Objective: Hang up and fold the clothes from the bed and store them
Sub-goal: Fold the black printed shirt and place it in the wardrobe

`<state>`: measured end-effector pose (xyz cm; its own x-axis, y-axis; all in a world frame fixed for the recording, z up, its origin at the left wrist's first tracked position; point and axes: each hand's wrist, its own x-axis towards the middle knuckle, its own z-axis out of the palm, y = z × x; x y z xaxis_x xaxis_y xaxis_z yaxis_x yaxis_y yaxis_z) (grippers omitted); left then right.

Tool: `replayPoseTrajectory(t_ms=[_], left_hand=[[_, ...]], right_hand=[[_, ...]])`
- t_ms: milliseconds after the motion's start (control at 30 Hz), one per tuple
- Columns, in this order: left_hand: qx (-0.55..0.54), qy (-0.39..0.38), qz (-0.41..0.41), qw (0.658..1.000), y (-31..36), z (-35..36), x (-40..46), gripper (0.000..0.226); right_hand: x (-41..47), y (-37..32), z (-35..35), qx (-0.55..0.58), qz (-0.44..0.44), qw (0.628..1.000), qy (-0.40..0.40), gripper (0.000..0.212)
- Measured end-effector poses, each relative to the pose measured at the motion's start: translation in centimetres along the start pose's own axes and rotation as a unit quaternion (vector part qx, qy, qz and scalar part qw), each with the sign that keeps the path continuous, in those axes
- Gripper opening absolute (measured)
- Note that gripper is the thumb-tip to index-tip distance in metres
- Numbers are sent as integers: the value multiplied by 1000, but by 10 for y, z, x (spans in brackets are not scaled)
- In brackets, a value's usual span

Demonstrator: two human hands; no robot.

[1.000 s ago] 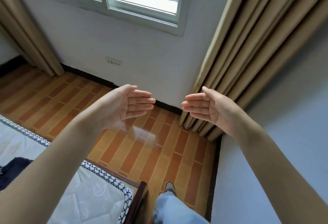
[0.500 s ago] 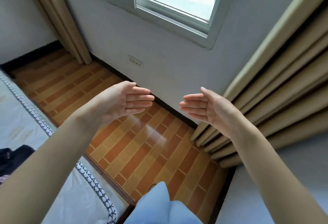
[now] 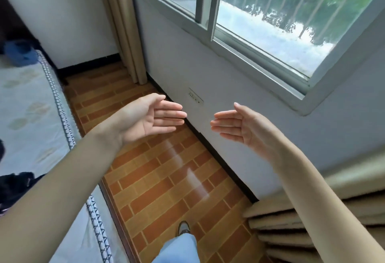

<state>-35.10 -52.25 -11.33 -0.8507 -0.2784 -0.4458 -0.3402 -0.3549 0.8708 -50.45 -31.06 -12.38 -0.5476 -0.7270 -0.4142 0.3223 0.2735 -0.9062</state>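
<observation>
My left hand [image 3: 152, 116] and my right hand [image 3: 239, 127] are held out in front of me, palms facing each other, fingers straight and empty. They hover over the brick-pattern floor beside the bed [image 3: 27, 104], which lies at the left with a pale mattress and patterned edging. A dark garment [image 3: 14, 185] lies on the mattress at the left edge, partly hidden behind my left forearm. A blue item [image 3: 19, 51] rests at the bed's far end.
A white wall with a socket [image 3: 195, 97] and a sliding window [image 3: 260, 18] runs ahead and right. Beige curtains hang in the far corner [image 3: 127, 27] and bunch at the lower right [image 3: 291, 227]. My trouser leg and shoe [image 3: 183, 228] stand on the floor strip [image 3: 166, 179].
The view has swung left and turned: more of the bed and the far corner now show, and the window has moved to the upper right. Both hands keep the same open pose.
</observation>
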Motion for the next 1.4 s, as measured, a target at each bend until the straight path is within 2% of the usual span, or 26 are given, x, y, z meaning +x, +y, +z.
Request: replayPoseTrajectory(t_ms=[233,500,733,1067,1400], left_hand=[[-25,53,35,998,46,-55,35,46],[-128,199,41,971,33,-151,13,47],[-207,322,56,922,24,-214,6,46],[-270,468,100,836,71,-265,26,43],[-354,557,79,747,44,-296,1,45]], right_hand=[[93,-60,23,-45,-30,998,-31,48],[202,-84,114,-98,20,974,-201,49],[299,-109,198,-153,54,928,-335,52],[424,-176,291,-187,57,872,-449,50],[460,-153,395,-252,124,801,-528,52]])
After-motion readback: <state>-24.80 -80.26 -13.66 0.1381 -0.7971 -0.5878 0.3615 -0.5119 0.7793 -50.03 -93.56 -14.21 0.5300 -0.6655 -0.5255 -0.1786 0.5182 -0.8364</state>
